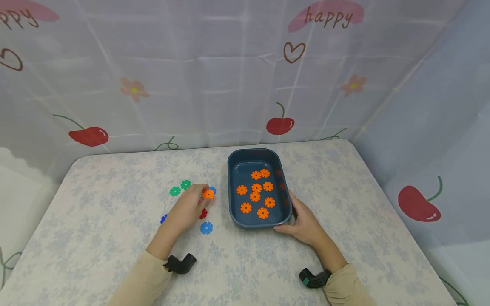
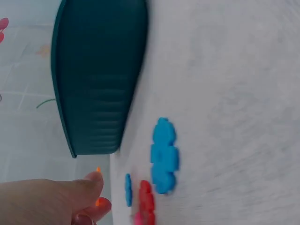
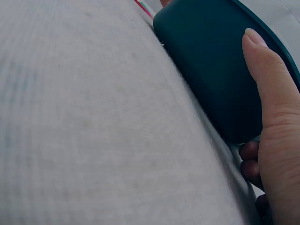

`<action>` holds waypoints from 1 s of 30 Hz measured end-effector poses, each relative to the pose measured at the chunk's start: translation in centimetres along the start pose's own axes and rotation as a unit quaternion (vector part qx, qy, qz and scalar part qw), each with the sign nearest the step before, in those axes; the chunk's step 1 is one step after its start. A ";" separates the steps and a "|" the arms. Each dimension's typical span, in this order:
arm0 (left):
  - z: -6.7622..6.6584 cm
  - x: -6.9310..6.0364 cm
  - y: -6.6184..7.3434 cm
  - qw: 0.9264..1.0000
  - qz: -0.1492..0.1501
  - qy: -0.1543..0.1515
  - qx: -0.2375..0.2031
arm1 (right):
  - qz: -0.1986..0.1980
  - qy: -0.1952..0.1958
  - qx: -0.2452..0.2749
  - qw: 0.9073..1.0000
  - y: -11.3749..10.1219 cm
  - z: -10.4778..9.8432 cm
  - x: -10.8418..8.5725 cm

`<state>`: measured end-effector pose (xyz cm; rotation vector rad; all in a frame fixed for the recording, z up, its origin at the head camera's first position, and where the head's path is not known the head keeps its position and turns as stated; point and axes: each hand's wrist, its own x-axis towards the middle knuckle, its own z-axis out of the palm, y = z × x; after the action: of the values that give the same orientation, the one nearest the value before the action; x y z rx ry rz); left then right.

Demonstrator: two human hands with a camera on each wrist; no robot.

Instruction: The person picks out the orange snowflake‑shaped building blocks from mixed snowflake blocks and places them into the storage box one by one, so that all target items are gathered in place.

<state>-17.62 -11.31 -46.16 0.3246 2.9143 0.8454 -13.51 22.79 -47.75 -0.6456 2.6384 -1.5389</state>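
Observation:
My left hand [image 1: 185, 210] pinches an orange snowflake disc [image 1: 208, 194] between thumb and fingers, just left of a dark blue tray [image 1: 239, 163]. In the left wrist view, only slivers of that disc [image 2: 98, 169] show. Several orange discs [image 1: 262, 213] lie inside the tray. My right hand [image 1: 306, 223] grips the tray's near right corner; its thumb [image 3: 265, 70] presses on the outer wall. Around the left hand lie green discs [image 1: 175, 191], a light blue disc [image 1: 206, 228], a red disc [image 1: 203, 213] and a dark blue disc [image 1: 163, 219], some partly hidden.
A pale patterned cloth [image 1: 245, 263] covers the table. Behind it hangs a printed curtain [image 1: 214, 85] with cherries and flowers, and another stretch of curtain [image 1: 451, 140] borders the right side. Black wrist devices [image 1: 181, 264] sit on both forearms.

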 end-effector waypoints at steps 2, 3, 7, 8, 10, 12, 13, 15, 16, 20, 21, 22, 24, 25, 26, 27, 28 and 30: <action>-0.6 0.1 0.4 1.000 0.009 0.001 0.006 | -0.001 0.000 -0.003 1.000 0.0 0.0 0.0; -0.9 0.2 0.6 1.000 0.015 0.002 0.007 | -0.003 0.000 -0.005 1.000 -0.1 0.0 0.0; -2.4 0.8 2.2 1.000 0.026 0.011 -0.010 | -0.006 0.001 -0.006 1.000 0.0 -0.1 0.0; -2.8 1.1 2.6 0.999 0.029 0.011 -0.017 | -0.006 0.002 -0.004 1.000 0.0 -0.1 0.0; -3.3 1.7 3.5 0.999 0.033 0.009 -0.025 | -0.006 0.001 -0.001 1.000 0.0 -0.1 0.0; -3.6 2.5 4.4 0.999 0.039 0.004 -0.027 | -0.004 0.001 0.000 1.000 0.0 -0.1 0.0; -3.7 2.9 4.9 0.999 0.043 -0.001 -0.029 | -0.003 0.000 0.000 1.000 0.0 -0.1 0.0; -3.7 3.8 5.7 0.998 0.052 -0.009 -0.027 | -0.002 -0.001 -0.002 1.000 0.0 -0.1 0.0; -3.6 4.3 6.0 0.998 0.055 -0.015 -0.025 | -0.001 -0.001 -0.005 1.000 0.0 -0.1 0.0; -3.1 6.3 7.2 0.997 0.073 -0.039 -0.002 | 0.000 -0.004 -0.007 1.000 0.0 0.0 0.0; -3.0 6.8 7.4 0.996 0.077 -0.045 0.007 | -0.001 -0.004 -0.008 1.000 0.1 0.0 0.0; -2.8 7.3 7.6 0.995 0.080 -0.051 0.016 | -0.001 -0.004 -0.008 1.000 0.1 0.0 0.0; -2.5 8.1 7.8 0.994 0.085 -0.064 0.032 | -0.002 -0.005 -0.008 1.000 0.1 0.1 0.0; -2.3 8.5 7.9 0.993 0.088 -0.069 0.038 | -0.002 -0.005 -0.008 1.000 0.1 0.0 0.0; -2.1 8.8 7.9 0.992 0.091 -0.073 0.047 | -0.001 -0.005 -0.007 1.000 0.1 0.0 0.0; -1.9 9.2 8.0 0.991 0.093 -0.078 0.053 | -0.001 -0.005 -0.007 1.000 0.1 0.0 0.0; -1.7 9.4 8.1 0.990 0.097 -0.083 0.062 | -0.001 -0.005 -0.006 1.000 0.1 0.0 0.0; -1.1 10.0 8.2 0.987 0.106 -0.091 0.082 | -0.001 -0.003 -0.005 1.000 0.1 0.0 0.0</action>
<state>-26.03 -2.84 -41.03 0.6984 2.8157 0.5628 -13.54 22.86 -47.81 -0.6518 2.6425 -1.5233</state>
